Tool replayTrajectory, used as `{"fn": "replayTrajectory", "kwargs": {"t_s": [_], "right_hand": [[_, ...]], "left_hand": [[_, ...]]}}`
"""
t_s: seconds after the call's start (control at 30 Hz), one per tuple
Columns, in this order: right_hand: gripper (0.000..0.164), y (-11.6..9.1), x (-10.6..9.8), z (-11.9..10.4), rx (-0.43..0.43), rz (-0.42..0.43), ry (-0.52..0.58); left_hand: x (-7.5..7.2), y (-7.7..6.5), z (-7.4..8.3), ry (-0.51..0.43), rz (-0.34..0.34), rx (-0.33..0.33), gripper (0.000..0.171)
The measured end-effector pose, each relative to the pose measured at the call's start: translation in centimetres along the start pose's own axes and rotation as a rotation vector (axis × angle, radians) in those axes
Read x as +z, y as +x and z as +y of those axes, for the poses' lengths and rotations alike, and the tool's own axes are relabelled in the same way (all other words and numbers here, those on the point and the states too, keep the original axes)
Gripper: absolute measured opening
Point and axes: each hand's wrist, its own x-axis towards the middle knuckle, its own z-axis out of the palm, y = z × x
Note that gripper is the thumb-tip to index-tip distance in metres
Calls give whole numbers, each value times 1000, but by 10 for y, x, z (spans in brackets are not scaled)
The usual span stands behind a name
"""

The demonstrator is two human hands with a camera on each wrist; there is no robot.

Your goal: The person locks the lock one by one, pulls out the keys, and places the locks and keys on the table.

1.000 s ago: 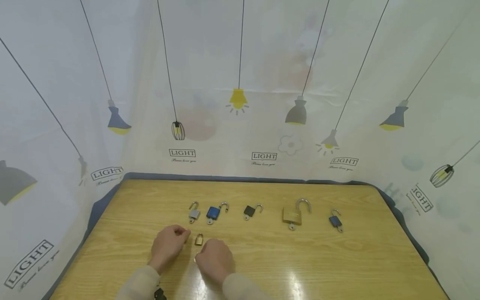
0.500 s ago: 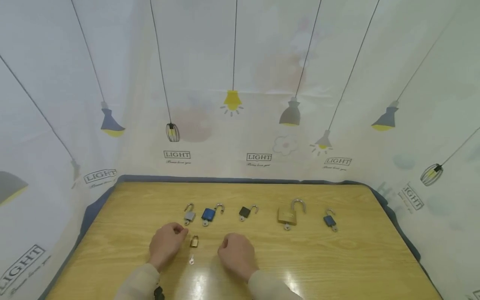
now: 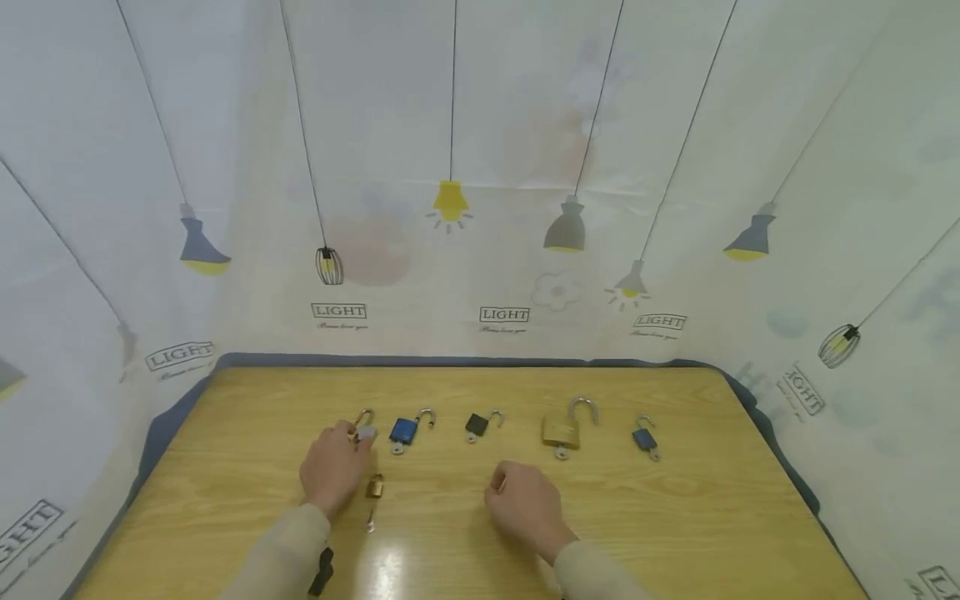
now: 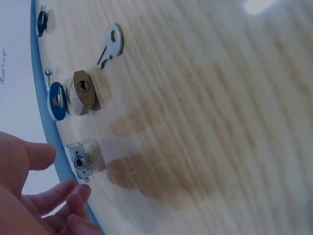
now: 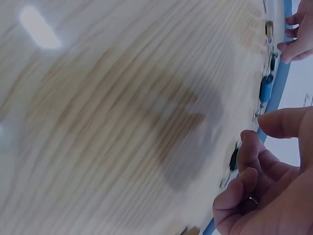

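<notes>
My left hand [image 3: 333, 468] reaches to a small silver padlock [image 3: 367, 432] whose shackle is open and whose key sits in its keyhole. In the left wrist view, the thumb and fingers stand apart around the silver padlock's near end, not visibly pinching it. Just in front lies a small brass padlock [image 3: 375, 486] with its shackle closed; its keyhole faces the left wrist camera. A loose silver key [image 4: 115, 40] lies beside that brass padlock on the wood. Further right, my right hand [image 3: 525, 507] hovers over the table with loosely curled fingers, holding nothing.
Along the back of the wooden table [image 3: 675, 533] lie more unlocked padlocks with keys in them: a blue one [image 3: 403, 431], a black one [image 3: 476, 425], a large brass one [image 3: 561, 431] and a small dark blue one [image 3: 644, 440]. A printed curtain [image 3: 420, 100] hangs behind.
My right hand has moved right, away from the key, which now lies uncovered on the table. My left hand has moved forward to the silver padlock. The head view has shifted slightly right.
</notes>
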Motion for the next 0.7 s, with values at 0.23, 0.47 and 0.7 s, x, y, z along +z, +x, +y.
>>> {"fn": "replayTrajectory", "kwargs": {"t_s": [0.23, 0.47, 0.7], "right_hand": [[5, -7, -13, 23, 2, 33, -50], [6, -13, -23, 37, 13, 15, -35], [6, -16, -28, 46, 4, 21, -21]], "left_hand": [[4, 10, -1, 154, 27, 61, 39], [5, 14, 3, 277, 22, 101, 43], [7, 17, 9, 343, -26, 92, 42]]}}
